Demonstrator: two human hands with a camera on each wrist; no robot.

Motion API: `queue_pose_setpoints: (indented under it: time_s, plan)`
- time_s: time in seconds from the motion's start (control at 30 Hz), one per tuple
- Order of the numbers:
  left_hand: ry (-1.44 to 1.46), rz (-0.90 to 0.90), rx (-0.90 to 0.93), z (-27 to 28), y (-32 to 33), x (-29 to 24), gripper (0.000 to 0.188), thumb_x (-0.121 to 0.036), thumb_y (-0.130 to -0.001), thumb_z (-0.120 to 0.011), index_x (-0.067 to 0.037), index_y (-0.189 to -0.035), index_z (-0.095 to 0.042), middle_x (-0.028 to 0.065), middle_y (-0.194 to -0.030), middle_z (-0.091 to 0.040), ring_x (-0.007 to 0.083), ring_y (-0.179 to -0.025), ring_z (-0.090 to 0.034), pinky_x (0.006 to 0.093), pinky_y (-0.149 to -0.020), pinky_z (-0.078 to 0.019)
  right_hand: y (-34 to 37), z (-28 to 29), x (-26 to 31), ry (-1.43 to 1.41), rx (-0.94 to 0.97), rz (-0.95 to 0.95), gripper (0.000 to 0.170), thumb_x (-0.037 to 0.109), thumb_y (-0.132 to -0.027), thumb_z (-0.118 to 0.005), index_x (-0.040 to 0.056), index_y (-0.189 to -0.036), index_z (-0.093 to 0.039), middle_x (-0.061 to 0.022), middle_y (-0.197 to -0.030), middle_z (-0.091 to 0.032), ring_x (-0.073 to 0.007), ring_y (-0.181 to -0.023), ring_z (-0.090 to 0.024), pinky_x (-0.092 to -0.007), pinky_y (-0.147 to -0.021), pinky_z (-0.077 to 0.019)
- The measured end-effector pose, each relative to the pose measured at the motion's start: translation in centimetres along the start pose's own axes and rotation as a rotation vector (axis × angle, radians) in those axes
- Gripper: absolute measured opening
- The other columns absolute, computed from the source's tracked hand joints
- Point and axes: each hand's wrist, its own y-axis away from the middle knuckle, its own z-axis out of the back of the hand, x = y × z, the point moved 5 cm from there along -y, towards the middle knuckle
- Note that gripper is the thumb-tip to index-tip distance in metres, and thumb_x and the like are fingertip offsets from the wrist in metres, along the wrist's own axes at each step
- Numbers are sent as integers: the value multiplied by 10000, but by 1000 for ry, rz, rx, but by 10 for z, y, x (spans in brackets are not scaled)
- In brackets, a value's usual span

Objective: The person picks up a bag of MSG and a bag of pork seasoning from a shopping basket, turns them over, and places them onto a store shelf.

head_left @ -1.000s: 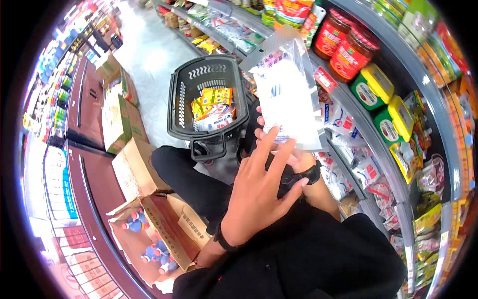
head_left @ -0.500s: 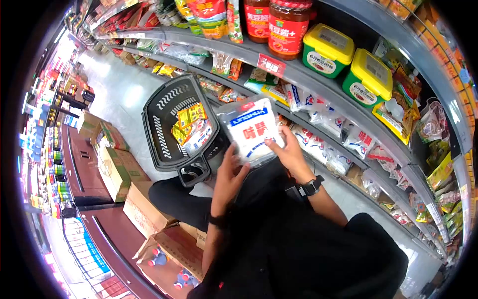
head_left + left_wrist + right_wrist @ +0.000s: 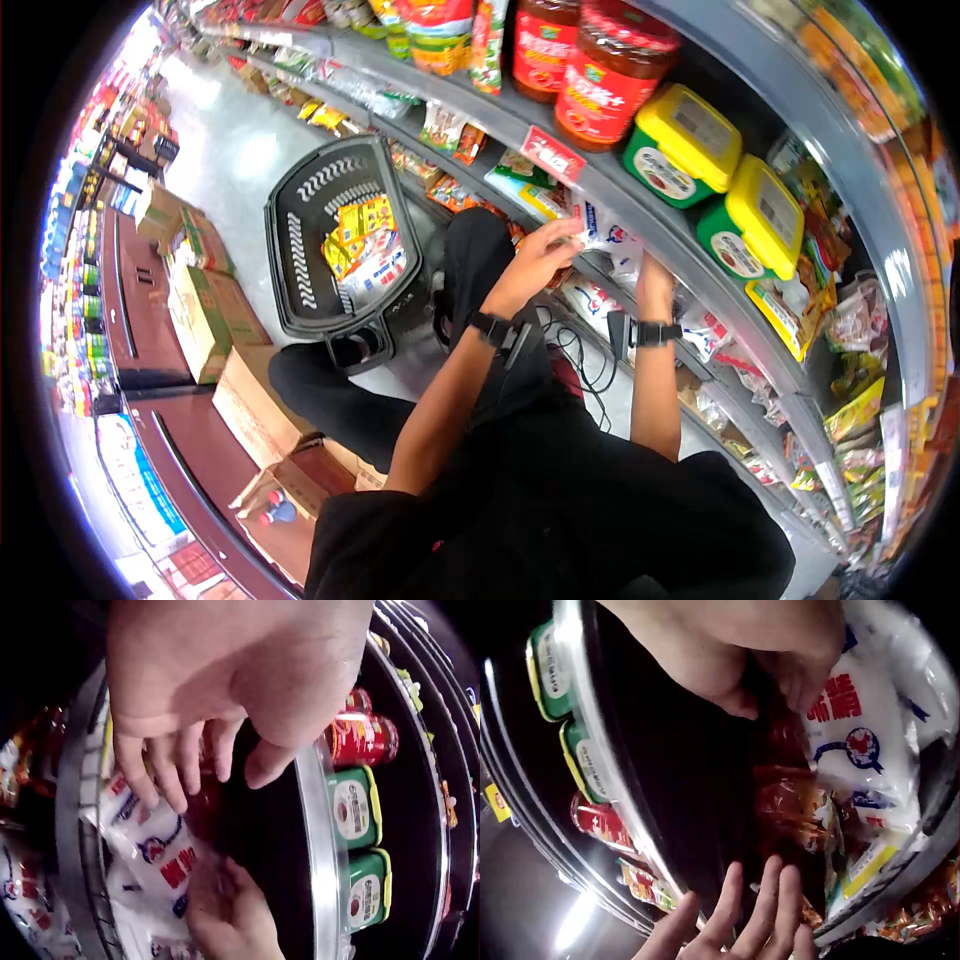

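My right hand (image 3: 655,287) reaches under the upper shelf and grips the edge of a white bag of MSG (image 3: 862,739) with red characters and a blue logo. In the left wrist view the right hand (image 3: 234,915) lies along the side of that bag (image 3: 166,862), its fingers partly blurred. My left hand (image 3: 537,262) is held over the shelf's front edge. Its fingers are spread and relaxed in the left wrist view, with nothing in them. More white bags (image 3: 590,303) lie on the shelf below.
A dark basket (image 3: 285,245) with yellow and white packets (image 3: 365,240) stands on the floor to the left. Jars (image 3: 612,85) and green tubs with yellow lids (image 3: 752,220) line the upper shelf. Cardboard boxes (image 3: 255,400) stand at the left; black cables (image 3: 590,375) lie beneath the shelf.
The bag of MSG was turned from its back to its front, then carried from before the body to the shelf at the right. My left hand has let go of it.
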Motion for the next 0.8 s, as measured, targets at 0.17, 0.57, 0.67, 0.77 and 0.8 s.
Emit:
queue_pose_setpoints:
  time_s: [0.17, 0.57, 0.67, 0.77, 0.8]
  plan:
    - [193, 30, -285, 85, 90, 2, 327, -227, -970, -508, -99, -1270, -523, 78, -1259, -580, 180, -1141, -567, 293, -912, -434, 67, -47, 19, 28, 305, -144, 302, 119, -893, -642, 63, -1168, -530, -74, -1044, -648, -162, -914, -630, -288, -767, -509]
    - [309, -236, -1198, 337, 207, -68, 470, -255, -944, -528, -71, -1346, -367, 120, -1271, -533, 241, -1172, -526, 370, -961, -404, 233, -434, -41, 165, 1433, 40, 231, 136, -870, -642, 7, -1053, -585, -101, -928, -672, -173, -864, -657, -298, -741, -515]
    - [782, -90, -1083, 396, 177, -4, 538, -308, -898, -584, -80, -1334, -365, 138, -1300, -477, 294, -1194, -493, 435, -976, -411, 270, -502, -138, 386, 1461, 266, 222, 166, -824, -615, 5, -977, -604, -157, -893, -676, -281, -825, -666, -366, -738, -513]
    - [1065, 195, -1059, 445, 140, 78, 668, -332, -846, -628, -81, -1374, -304, 146, -1318, -419, 318, -1186, -478, 467, -983, -411, 286, -512, -292, 1026, 1671, 152, 328, 240, -735, -637, 35, -989, -678, -255, -988, -650, -378, -914, -641, -452, -793, -499]
    - [974, 256, -1103, 465, 134, 118, 716, -360, -816, -639, -96, -1388, -297, 137, -1327, -392, 308, -1171, -475, 462, -979, -412, 289, -505, -325, 903, 1637, 306, 369, 224, -735, -640, 47, -1056, -681, -251, -1043, -646, -362, -972, -639, -445, -840, -503]
